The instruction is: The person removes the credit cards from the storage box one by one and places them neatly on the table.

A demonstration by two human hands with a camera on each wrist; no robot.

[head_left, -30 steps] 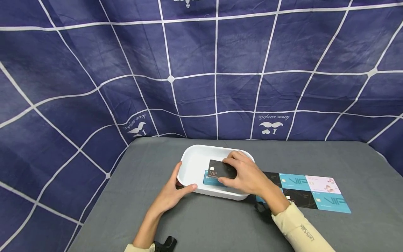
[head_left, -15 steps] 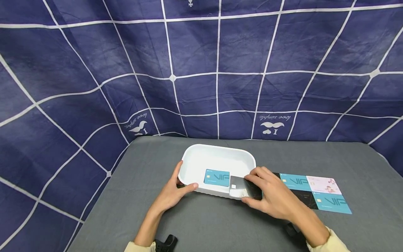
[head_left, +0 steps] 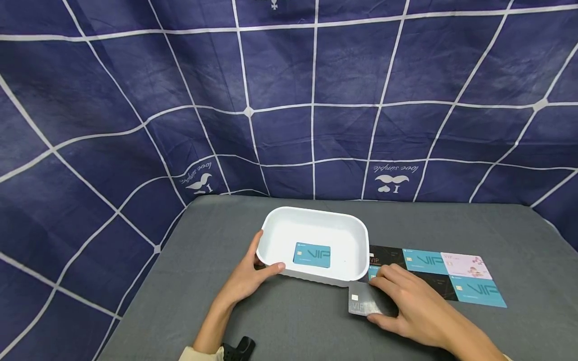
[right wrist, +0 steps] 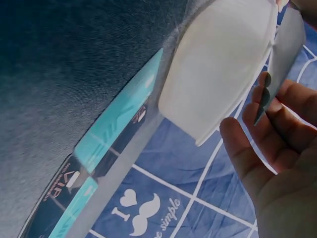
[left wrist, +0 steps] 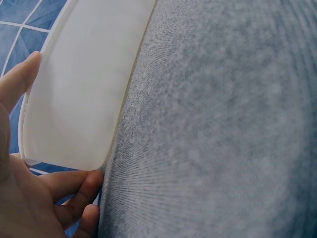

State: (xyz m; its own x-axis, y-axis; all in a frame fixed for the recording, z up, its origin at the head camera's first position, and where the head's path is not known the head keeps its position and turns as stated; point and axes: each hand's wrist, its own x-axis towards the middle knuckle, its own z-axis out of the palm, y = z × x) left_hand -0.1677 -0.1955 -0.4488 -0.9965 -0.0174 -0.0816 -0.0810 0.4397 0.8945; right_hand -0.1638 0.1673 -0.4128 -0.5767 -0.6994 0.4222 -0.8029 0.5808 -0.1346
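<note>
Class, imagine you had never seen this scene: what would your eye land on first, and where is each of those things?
First the white tray on the grey table, with one teal card lying flat inside it; the left hand grips its near left rim. Just right of the tray, the right hand holds a black card near the table. Beyond it lies a neat block of cards, and a navy grid-patterned cloth fills the background.

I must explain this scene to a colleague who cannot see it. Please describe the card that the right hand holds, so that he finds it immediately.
On the grey table stands a white tray, steadied by the left hand. Just in front of its near right corner, the right hand holds a black card. Unlike the teal card inside the tray and the cards in rows to the right, it is gripped and shines grey.
</note>
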